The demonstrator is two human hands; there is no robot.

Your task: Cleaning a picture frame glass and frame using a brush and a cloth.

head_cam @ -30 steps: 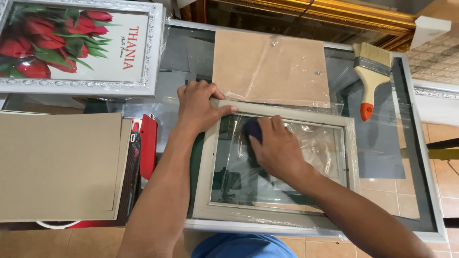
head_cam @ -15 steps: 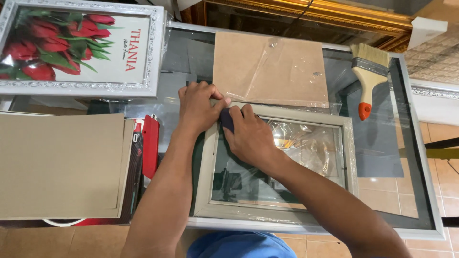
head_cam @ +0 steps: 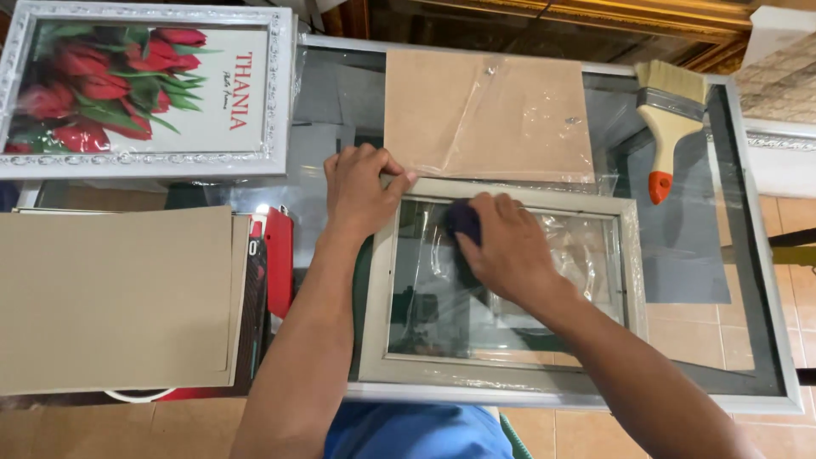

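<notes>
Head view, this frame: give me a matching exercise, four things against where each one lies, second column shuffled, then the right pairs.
Things:
1. paintbrush
2. flower picture
3. dark cloth
4. brown board

Places:
A. under the right hand, on the glass of the grey frame
B. far left corner, in a white ornate frame
C. far right of the glass table
D. just beyond the grey frame, under clear plastic film

Pairs: 1-C, 2-B, 3-A, 4-D. The left hand presses the grey frame's far left corner.

dark cloth point(head_cam: 463, 219) mostly under right hand point(head_cam: 510, 251)
</notes>
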